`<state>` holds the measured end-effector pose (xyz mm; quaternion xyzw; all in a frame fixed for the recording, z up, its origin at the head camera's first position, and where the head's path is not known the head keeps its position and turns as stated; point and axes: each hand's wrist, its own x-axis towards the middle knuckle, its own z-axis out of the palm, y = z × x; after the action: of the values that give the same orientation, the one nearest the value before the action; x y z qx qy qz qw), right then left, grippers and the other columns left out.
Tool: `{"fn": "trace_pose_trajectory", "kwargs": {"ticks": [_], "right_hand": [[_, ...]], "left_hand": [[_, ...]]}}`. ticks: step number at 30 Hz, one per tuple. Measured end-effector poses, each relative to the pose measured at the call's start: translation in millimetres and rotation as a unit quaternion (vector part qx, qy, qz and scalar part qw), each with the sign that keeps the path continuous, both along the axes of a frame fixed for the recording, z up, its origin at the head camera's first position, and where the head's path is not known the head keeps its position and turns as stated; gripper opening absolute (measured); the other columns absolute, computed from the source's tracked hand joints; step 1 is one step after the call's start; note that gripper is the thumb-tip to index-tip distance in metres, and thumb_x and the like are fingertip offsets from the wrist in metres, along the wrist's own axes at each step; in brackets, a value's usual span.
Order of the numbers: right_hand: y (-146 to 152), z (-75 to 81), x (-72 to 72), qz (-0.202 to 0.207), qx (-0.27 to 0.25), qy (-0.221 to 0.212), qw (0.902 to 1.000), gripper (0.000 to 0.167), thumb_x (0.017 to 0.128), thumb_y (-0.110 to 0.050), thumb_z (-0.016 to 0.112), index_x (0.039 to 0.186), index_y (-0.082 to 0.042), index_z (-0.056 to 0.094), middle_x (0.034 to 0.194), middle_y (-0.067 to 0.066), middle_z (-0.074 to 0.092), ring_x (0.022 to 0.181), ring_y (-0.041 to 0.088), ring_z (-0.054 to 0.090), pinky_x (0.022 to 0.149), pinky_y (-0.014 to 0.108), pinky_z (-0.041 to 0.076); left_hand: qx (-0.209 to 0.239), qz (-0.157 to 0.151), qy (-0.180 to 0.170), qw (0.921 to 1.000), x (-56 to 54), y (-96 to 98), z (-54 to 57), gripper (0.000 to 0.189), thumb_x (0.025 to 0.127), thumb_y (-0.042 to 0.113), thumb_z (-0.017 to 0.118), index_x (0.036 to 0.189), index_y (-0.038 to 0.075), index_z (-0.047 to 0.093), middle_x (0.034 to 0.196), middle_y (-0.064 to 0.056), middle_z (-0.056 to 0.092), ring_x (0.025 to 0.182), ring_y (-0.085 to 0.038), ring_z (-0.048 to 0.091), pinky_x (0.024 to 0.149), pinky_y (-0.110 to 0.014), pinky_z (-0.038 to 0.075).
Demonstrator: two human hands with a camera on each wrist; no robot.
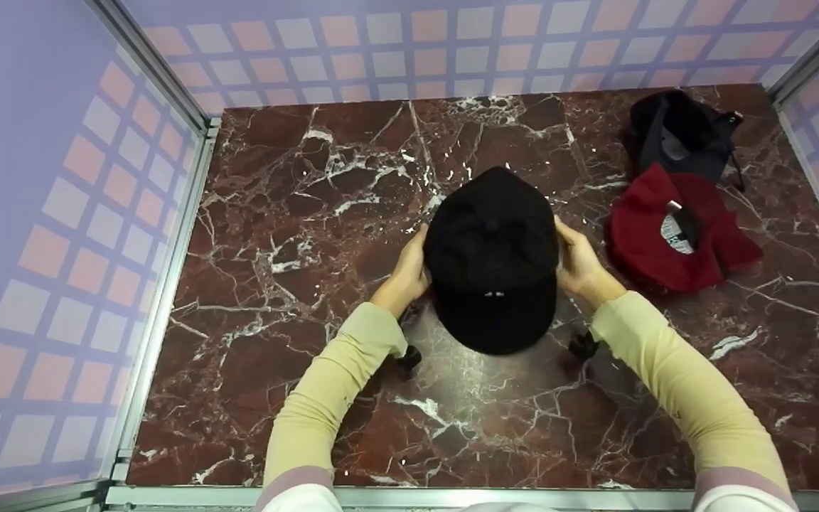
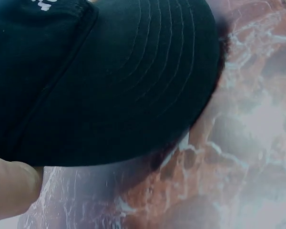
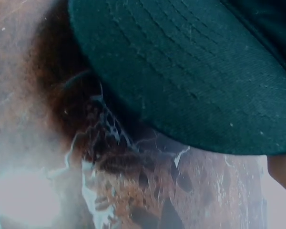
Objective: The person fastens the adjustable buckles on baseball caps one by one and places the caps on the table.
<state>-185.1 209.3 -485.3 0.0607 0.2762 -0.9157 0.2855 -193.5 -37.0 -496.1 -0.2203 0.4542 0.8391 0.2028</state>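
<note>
A black baseball cap (image 1: 495,242) with a small white mark on its front is held between both hands, its brim toward the person. At its left side, my left hand (image 1: 409,267) grips the edge, the thumb (image 2: 16,186) showing beside the brim in the left wrist view. On the opposite side, my right hand (image 1: 581,257) grips the cap, with part of a finger (image 3: 283,171) at the brim's corner in the right wrist view. Stitched curves run along the brim. The other fingers are mostly hidden by the cap.
A red cap (image 1: 644,245) lies to the right of the right hand, its opening showing. Behind it, touching it, lies a dark navy cap (image 1: 719,146). The brown marble-patterned table (image 1: 274,398) is bounded by checked panels (image 1: 395,50) at the back and sides.
</note>
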Motion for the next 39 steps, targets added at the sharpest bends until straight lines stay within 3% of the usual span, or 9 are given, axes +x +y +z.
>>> {"fn": "trace_pose_trajectory", "kwargs": {"ticks": [3, 7, 10, 13, 18, 23, 28, 34, 39], "right_hand": [[2, -4.2, -2.3, 0.014, 0.054, 0.018, 0.9983, 0.051, 0.096, -0.038, 0.023, 0.09, -0.013, 0.067, 0.088, 0.0, 0.067, 0.082, 0.013, 0.062, 0.072, 0.026, 0.049], [7, -18.0, -6.8, 0.052, 0.174, 0.044, 0.9824, 0.047, 0.091, -0.05, 0.027, 0.105, -0.021, 0.061, 0.099, -0.004, 0.064, 0.092, 0.01, 0.059, 0.084, 0.029, 0.044], [8, -26.0, -8.2, 0.052, 0.256, 0.069, 0.9629, 0.05, 0.087, -0.055, 0.036, 0.126, -0.024, 0.041, 0.117, -0.009, 0.054, 0.109, 0.008, 0.049, 0.097, 0.033, 0.031], [6, -25.7, -5.7, 0.024, 0.306, 0.087, 0.9476, 0.061, 0.082, -0.056, 0.045, 0.131, -0.025, 0.024, 0.117, -0.01, 0.047, 0.107, 0.007, 0.045, 0.096, 0.032, 0.028], [2, -22.9, -2.7, -0.001, 0.333, 0.094, 0.9382, 0.061, 0.079, -0.054, 0.053, 0.124, -0.023, 0.028, 0.104, -0.008, 0.049, 0.087, 0.007, 0.048, 0.075, 0.024, 0.033], [8, -31.1, -6.5, 0.012, 0.343, 0.095, 0.9344, 0.077, 0.081, -0.051, 0.051, 0.139, -0.017, 0.012, 0.133, 0.002, 0.034, 0.114, 0.013, 0.04, 0.094, 0.032, 0.03], [8, -19.0, -8.9, -0.005, 0.406, 0.155, 0.9007, 0.083, 0.083, -0.043, 0.053, 0.141, -0.008, 0.007, 0.145, 0.019, 0.012, 0.133, 0.029, 0.016, 0.108, 0.042, 0.014], [-4, 9.6, -13.2, -0.007, 0.549, 0.3, 0.7802, 0.076, 0.083, -0.021, 0.059, 0.142, -0.007, 0.012, 0.147, 0.017, 0.009, 0.135, 0.03, 0.006, 0.109, 0.046, 0.008], [-18, 20.8, -22.2, -0.009, 0.64, 0.419, 0.6442, 0.077, 0.077, -0.024, 0.066, 0.14, -0.01, 0.023, 0.147, 0.016, 0.012, 0.136, 0.03, 0.006, 0.108, 0.049, 0.007]], "left_hand": [[-0.018, -0.022, 0.002, 0.9996, -0.7, -2.4, -2.2, 0.046, 0.096, 0.036, 0.029, 0.126, 0.005, 0.044, 0.128, -0.009, 0.049, 0.113, -0.017, 0.05, 0.092, -0.025, 0.041], [-0.083, -0.06, 0.02, 0.9946, 1.1, -4.1, -3.9, 0.044, 0.096, 0.038, 0.024, 0.126, 0.01, 0.04, 0.111, -0.005, 0.055, 0.09, -0.012, 0.056, 0.079, -0.022, 0.046], [-0.119, -0.091, 0.033, 0.9881, 2.9, -4.7, -3.8, 0.048, 0.095, 0.041, 0.023, 0.135, 0.015, 0.029, 0.121, -0.005, 0.048, 0.101, -0.014, 0.051, 0.088, -0.028, 0.042], [-0.148, -0.122, 0.036, 0.9809, 3.6, -5.6, -3.4, 0.053, 0.094, 0.045, 0.023, 0.139, 0.019, 0.021, 0.134, -0.01, 0.037, 0.116, -0.022, 0.043, 0.096, -0.037, 0.037], [-0.197, -0.152, 0.041, 0.9678, 3.9, -8.4, -3.0, 0.052, 0.093, 0.048, 0.022, 0.136, 0.02, 0.027, 0.126, -0.01, 0.043, 0.106, -0.023, 0.047, 0.085, -0.038, 0.042], [-0.247, -0.157, 0.059, 0.9544, 4.1, -11.1, -1.1, 0.053, 0.093, 0.048, 0.024, 0.138, 0.02, 0.026, 0.133, -0.007, 0.038, 0.113, -0.023, 0.044, 0.09, -0.041, 0.039], [-0.329, -0.132, 0.118, 0.9276, 1.4, -13.1, 0.2, 0.05, 0.094, 0.04, 0.031, 0.136, 0.012, 0.032, 0.137, -0.008, 0.036, 0.124, -0.023, 0.036, 0.101, -0.036, 0.031], [-0.403, -0.101, 0.176, 0.8925, -0.9, -11.3, 7.7, 0.053, 0.091, 0.037, 0.042, 0.137, 0.011, 0.031, 0.143, -0.01, 0.026, 0.132, -0.024, 0.025, 0.106, -0.037, 0.022], [-0.402, -0.113, 0.21, 0.8842, -2.0, -7.0, 11.0, 0.056, 0.09, 0.037, 0.044, 0.138, 0.016, 0.028, 0.147, -0.01, 0.016, 0.136, -0.025, 0.013, 0.108, -0.042, 0.015]]}}
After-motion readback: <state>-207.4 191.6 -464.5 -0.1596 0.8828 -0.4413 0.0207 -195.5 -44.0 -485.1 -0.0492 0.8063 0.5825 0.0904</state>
